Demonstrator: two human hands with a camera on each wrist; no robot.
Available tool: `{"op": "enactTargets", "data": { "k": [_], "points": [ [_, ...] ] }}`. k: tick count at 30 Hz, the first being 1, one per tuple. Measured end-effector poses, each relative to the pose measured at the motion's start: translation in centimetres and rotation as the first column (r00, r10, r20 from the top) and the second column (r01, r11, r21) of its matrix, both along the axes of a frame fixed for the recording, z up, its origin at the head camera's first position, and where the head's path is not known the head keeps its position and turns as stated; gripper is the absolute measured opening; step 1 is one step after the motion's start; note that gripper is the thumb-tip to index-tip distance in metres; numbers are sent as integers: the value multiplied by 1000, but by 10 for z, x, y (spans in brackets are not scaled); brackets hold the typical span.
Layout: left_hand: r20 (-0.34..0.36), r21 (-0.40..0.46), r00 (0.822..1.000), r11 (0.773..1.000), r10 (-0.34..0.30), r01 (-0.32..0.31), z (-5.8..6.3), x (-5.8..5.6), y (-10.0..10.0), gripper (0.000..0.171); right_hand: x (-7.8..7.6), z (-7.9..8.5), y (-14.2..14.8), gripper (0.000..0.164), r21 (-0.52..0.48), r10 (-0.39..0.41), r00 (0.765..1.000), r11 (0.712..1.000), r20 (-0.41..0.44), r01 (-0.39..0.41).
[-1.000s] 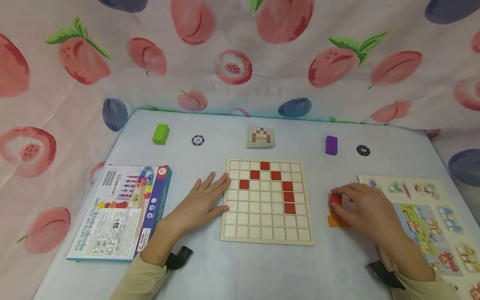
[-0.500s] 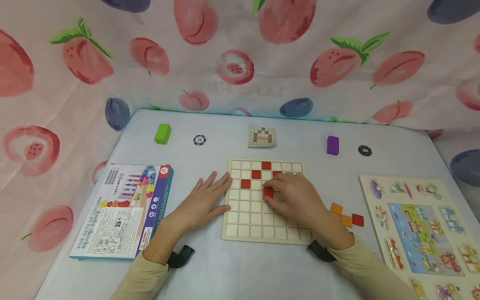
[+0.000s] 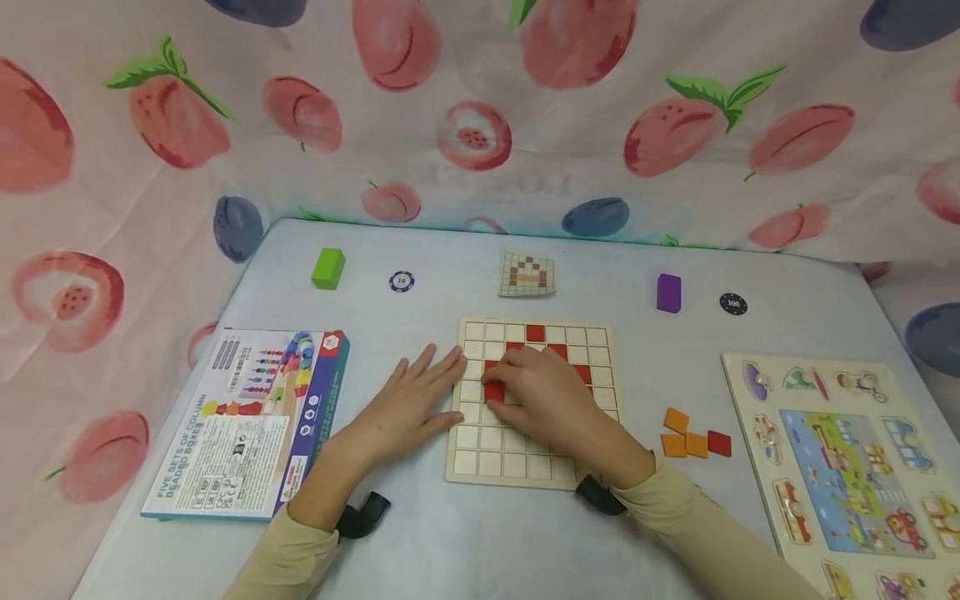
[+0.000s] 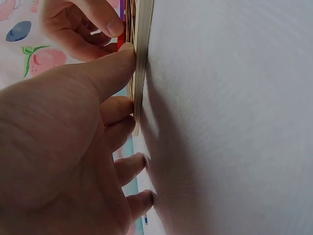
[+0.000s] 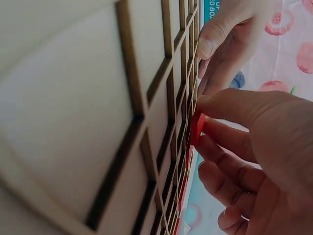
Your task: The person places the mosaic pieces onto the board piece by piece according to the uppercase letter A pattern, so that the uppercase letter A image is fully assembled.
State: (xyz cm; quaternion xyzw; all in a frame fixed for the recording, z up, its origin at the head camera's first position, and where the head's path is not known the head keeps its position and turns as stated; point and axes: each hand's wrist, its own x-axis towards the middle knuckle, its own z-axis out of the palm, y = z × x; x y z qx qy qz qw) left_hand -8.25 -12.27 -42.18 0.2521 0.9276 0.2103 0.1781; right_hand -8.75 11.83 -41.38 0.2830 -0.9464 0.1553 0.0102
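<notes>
Low over the wooden grid board (image 3: 487,462), my right hand (image 3: 551,398) pinches a red square tile (image 5: 196,126) between thumb and fingertips. In the head view that tile sits right below the leftmost red tile of an arch of red tiles on the board. Part of the arch is hidden by the hand. My left hand (image 3: 405,408) lies with fingers spread at the board's left edge. Its thumb and some fingertips touch the rim in the left wrist view. Right of the board lie several loose orange tiles (image 3: 674,420) and one loose red tile (image 3: 719,443).
Behind the board lies a small pattern card (image 3: 527,275). A green block (image 3: 328,269), a purple block (image 3: 669,293) and two chips, one marked 10 (image 3: 402,282), one marked 100 (image 3: 733,304), stand further back. A box (image 3: 247,425) flanks the left; a picture puzzle (image 3: 855,483) the right.
My right hand has come from the loose tiles at the right, across the board to its left part, carrying a red tile. The left hand has kept its place.
</notes>
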Motion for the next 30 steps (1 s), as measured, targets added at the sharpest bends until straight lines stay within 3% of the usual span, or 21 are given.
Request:
{"op": "enactTargets", "data": {
  "k": [19, 24, 30],
  "points": [
    [-10, 3, 1000, 1000, -9, 10, -2, 0, 1, 77, 2, 3, 0, 23, 51, -26, 1000, 998, 19, 25],
    [-1, 4, 1000, 1000, -7, 7, -1, 0, 1, 77, 13, 12, 25, 24, 8, -71, 997, 997, 32, 71],
    [1, -10, 1000, 1000, -2, 2, -1, 0, 0, 78, 30, 17, 77, 25, -35, -161, 987, 986, -25, 160]
  ]
}}
